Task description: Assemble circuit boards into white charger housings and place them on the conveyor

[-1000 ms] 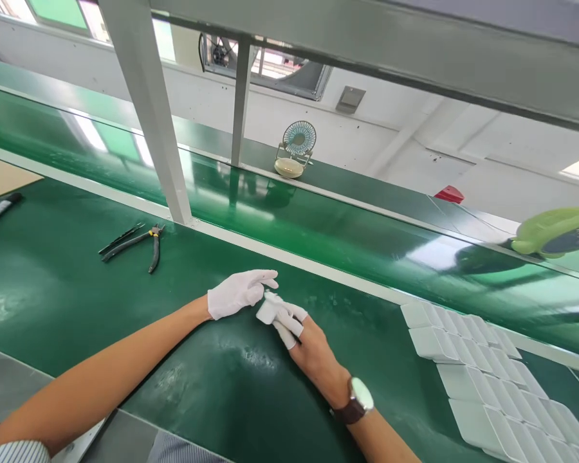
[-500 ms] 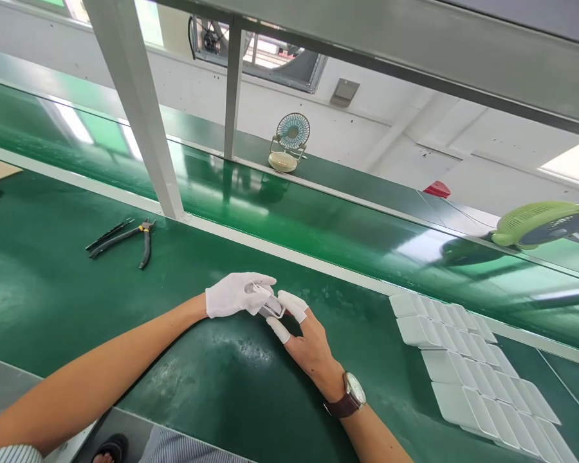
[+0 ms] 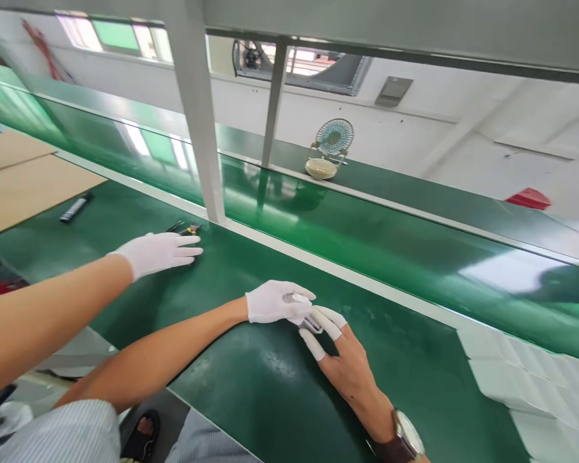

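Note:
My left hand (image 3: 277, 302), in a white glove, holds a small silver-grey metal part (image 3: 312, 321) above the green work surface. My right hand (image 3: 345, 354), with white covers on its fingertips and a watch on the wrist, has thumb and fingers closed round the other end of that part. Most of the part is hidden by fingers. To the left, another person's gloved hand (image 3: 161, 252) reaches over the surface, its fingers beside the yellow-jointed pliers (image 3: 191, 230), which it largely hides.
White trays (image 3: 525, 379) lie at the right. A metal post (image 3: 200, 128) rises behind the hands. A small fan (image 3: 334, 136) stands beyond the green belt (image 3: 318, 225). Brown board (image 3: 38, 186) and a dark marker (image 3: 76, 208) are at the left.
The view has swung left. Another person's gloved hand and forearm have come in from the left over the pliers. Both my hands still hold the metal part.

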`<state>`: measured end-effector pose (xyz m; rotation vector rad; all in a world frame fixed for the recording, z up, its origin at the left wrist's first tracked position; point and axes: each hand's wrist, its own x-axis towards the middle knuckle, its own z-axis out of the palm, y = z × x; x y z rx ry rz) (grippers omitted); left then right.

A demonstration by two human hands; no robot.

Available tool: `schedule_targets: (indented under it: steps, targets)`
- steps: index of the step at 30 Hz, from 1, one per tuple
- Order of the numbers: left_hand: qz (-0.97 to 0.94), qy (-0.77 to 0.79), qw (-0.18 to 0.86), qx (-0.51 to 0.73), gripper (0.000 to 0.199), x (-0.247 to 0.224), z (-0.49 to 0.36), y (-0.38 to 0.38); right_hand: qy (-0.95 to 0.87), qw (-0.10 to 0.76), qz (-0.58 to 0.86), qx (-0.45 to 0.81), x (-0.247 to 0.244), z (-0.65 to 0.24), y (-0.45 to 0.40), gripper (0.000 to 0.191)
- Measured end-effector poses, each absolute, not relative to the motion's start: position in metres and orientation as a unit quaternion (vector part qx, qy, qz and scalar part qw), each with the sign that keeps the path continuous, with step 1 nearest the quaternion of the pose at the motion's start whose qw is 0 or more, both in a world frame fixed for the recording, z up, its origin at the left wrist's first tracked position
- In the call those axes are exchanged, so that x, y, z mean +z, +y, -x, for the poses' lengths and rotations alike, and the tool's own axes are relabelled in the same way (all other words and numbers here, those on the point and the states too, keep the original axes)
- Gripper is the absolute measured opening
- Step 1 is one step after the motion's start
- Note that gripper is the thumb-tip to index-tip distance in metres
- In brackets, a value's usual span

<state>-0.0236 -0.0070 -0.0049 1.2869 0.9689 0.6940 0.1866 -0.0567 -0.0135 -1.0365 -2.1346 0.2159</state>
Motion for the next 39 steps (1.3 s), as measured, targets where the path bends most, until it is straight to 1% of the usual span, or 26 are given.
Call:
schedule_targets:
  steps: [3,6,9,14,18,21,25,28,32,37,39]
  targets:
    - [-0.565,0.420,0.634,0.319,0.048,-0.004,0.024,-0.006,-0.806,0.387,0.437,0.105,-0.013,-0.187,-0.056,0.029]
    - [-0.552,0.412,0.647,0.328,0.051,-0.007,0.025,-0.007,-0.802,0.378,0.444,0.131,-0.012,-0.188,-0.057,0.026]
    - [-0.544,0.399,0.658,0.336,0.053,-0.011,0.026,-0.008,-0.809,0.355,0.440,0.160,-0.010,-0.190,-0.059,0.026]
    - [-0.539,0.393,0.666,0.335,0.054,-0.011,0.027,-0.006,-0.781,0.364,0.468,0.195,-0.010,-0.192,-0.059,0.027]
    - [-0.530,0.401,0.669,0.332,0.058,-0.009,0.027,-0.007,-0.807,0.367,0.432,0.164,-0.013,-0.193,-0.057,0.027]
    - [-0.521,0.399,0.677,0.332,0.057,-0.012,0.027,-0.007,-0.823,0.371,0.407,0.138,-0.013,-0.193,-0.057,0.026]
    - [-0.511,0.394,0.686,0.337,0.055,-0.014,0.026,-0.007,-0.820,0.366,0.418,0.133,-0.010,-0.192,-0.060,0.036]
    - [-0.508,0.399,0.685,0.336,0.059,-0.011,0.026,-0.007,-0.835,0.352,0.408,0.110,-0.009,-0.191,-0.060,0.034]
    - [-0.527,0.410,0.668,0.328,0.064,-0.006,0.026,-0.008,-0.844,0.345,0.394,0.112,-0.011,-0.191,-0.058,0.037]
    - [-0.590,0.388,0.607,0.364,0.073,-0.001,0.029,-0.008,-0.816,0.405,0.405,0.081,-0.009,-0.193,-0.058,0.033]
    - [-0.609,0.380,0.591,0.368,0.078,0.000,0.029,-0.008,-0.807,0.403,0.421,0.093,-0.008,-0.193,-0.057,0.031]
